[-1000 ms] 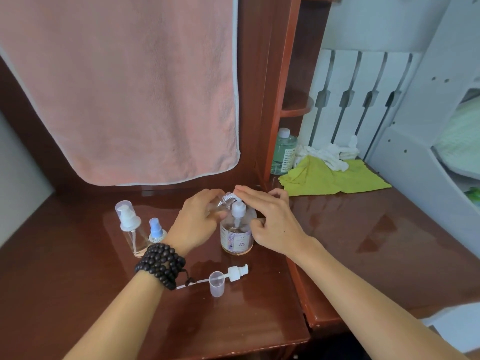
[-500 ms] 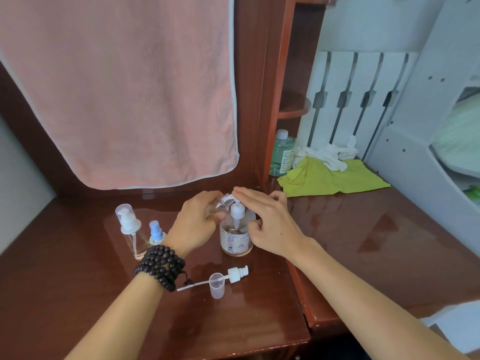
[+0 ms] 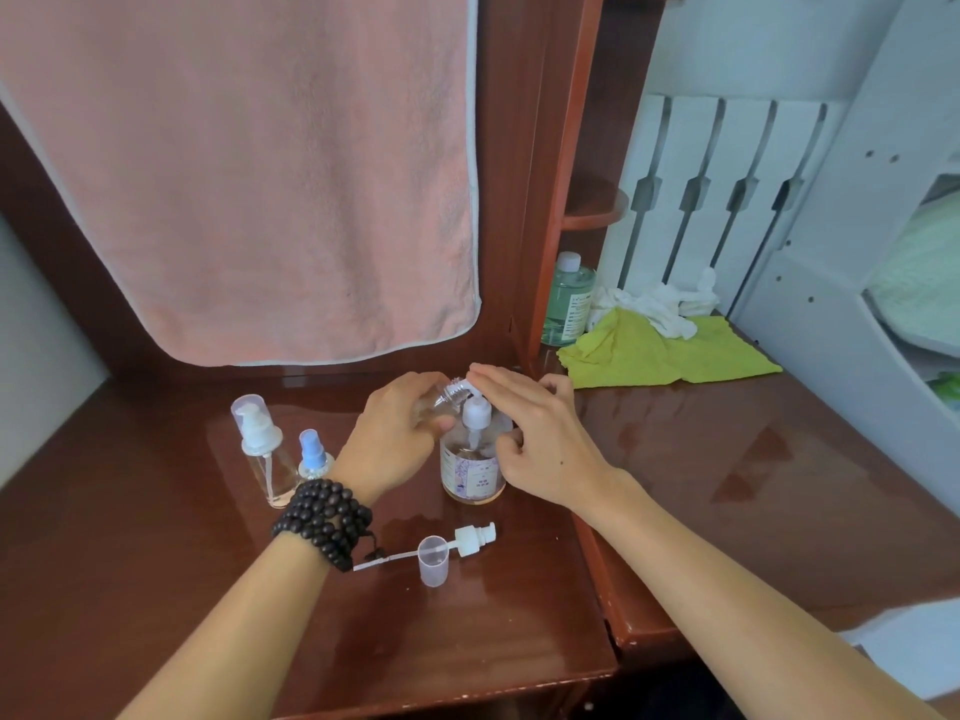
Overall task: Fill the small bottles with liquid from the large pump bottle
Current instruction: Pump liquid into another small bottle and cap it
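The large pump bottle (image 3: 471, 467), clear with amber liquid and a white pump head, stands mid-desk. My left hand (image 3: 395, 433) grips a small clear bottle (image 3: 451, 392) tilted with its threaded neck at the pump's nozzle. My right hand (image 3: 535, 433) lies over the pump head, straight fingers pressing its top and thumb against the bottle's side. To the left stand a small clear bottle with a white pump and clear cap (image 3: 262, 449) and a tiny bottle with a blue sprayer (image 3: 313, 457). A loose white pump with its tube (image 3: 470, 540) and a clear cap (image 3: 434, 561) lie in front.
A pink towel (image 3: 249, 174) hangs behind the desk (image 3: 156, 589). Right of a wooden shelf post (image 3: 550, 174) are a green-tinted bottle (image 3: 569, 298), a yellow-green cloth (image 3: 660, 356) and a white rag (image 3: 654, 304). The desk's front edge is near.
Both hands stay at the pump bottle in almost the same pose. The whole scene has shifted slightly in the view as the head camera moved.
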{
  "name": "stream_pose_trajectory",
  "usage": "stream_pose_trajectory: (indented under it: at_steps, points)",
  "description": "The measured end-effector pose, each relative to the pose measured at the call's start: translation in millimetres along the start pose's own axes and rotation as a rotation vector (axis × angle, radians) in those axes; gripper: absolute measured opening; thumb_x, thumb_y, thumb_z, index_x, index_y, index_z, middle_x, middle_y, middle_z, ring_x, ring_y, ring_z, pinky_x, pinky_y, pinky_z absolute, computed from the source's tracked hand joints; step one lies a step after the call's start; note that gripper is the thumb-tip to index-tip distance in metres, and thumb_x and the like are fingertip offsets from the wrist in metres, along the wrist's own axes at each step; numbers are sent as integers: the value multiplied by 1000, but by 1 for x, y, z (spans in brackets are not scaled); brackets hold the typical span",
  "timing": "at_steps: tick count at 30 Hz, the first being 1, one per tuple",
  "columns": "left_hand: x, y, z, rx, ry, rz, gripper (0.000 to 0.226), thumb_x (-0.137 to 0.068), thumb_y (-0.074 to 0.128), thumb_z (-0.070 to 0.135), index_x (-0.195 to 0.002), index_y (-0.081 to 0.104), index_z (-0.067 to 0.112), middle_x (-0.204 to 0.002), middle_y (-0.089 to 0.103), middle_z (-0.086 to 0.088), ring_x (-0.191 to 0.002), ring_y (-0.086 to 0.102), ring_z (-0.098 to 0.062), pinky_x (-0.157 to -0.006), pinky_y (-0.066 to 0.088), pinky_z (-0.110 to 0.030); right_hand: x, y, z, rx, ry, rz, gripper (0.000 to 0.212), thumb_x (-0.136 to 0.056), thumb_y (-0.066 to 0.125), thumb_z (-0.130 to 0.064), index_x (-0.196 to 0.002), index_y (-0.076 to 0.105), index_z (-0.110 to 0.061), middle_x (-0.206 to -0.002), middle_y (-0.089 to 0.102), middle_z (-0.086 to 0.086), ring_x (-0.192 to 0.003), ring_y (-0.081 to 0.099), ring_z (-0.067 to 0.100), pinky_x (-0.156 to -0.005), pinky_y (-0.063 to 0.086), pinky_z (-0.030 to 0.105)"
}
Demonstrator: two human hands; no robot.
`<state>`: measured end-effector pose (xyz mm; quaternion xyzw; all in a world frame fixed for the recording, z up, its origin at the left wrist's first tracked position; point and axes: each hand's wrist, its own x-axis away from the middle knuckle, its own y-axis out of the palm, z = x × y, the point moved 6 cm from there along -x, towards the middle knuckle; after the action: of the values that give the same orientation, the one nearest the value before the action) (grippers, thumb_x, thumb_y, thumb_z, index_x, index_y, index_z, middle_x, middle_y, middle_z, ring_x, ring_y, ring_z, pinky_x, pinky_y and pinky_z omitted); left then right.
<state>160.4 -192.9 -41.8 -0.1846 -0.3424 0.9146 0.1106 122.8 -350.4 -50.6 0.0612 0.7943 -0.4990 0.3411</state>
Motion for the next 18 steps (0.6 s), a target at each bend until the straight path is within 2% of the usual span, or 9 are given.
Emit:
stream_pose_trajectory:
  at_steps: [3, 8, 10, 13, 15, 18]
  points:
    - [-2, 0, -1, -7, 3, 14, 30, -83, 67, 10, -110, 62, 24, -105, 64, 1, -100, 59, -19, -92, 48, -44, -1, -1, -1, 13, -5, 11, 75, -68, 40, -8, -139, 61, -16, -149, 54, -4, -136, 49, 2, -91, 29, 34]
    - [0, 11, -12, -36, -13, -9, 34, -81, 66, 12, -109, 60, 30, -104, 63, 7, -101, 60, -20, -90, 49, -51, -1, 3, 3, -3, 22, 27, 69, -68, 32, -18, -124, 73, -17, -131, 69, -4, -125, 61, 8, -92, 36, 46]
    - [1, 11, -11, -30, -10, -16, 34, -81, 66, 12, -106, 58, 34, -104, 64, 6, -101, 60, -21, -89, 49, -51, 0, 3, 3, -5, 26, 18, 70, -67, 32, -19, -124, 72, -17, -131, 69, -5, -126, 60, 8, -92, 37, 47]
    - [-2, 4, -8, -44, 1, -21, 32, -82, 67, 15, -108, 59, 32, -103, 64, 5, -100, 59, -19, -90, 49, -50, 1, 2, 0, 9, 1, 3, 72, -68, 36, -16, -134, 65, -16, -143, 60, -4, -133, 53, 4, -94, 32, 39]
    - [-5, -1, -5, -66, 21, -11, 32, -82, 66, 20, -107, 56, 38, -102, 62, 9, -100, 59, -17, -89, 49, -50, 1, -1, -3, 18, -23, 1, 73, -69, 44, -12, -140, 60, -15, -151, 53, -4, -138, 47, 2, -94, 28, 33]
    - [-5, -1, -5, -69, 17, -12, 35, -81, 64, 22, -107, 52, 40, -101, 62, 10, -100, 58, -18, -88, 49, -51, 0, -1, -1, 20, -9, 14, 72, -69, 43, -12, -139, 61, -17, -149, 54, -5, -138, 48, 3, -93, 27, 34]
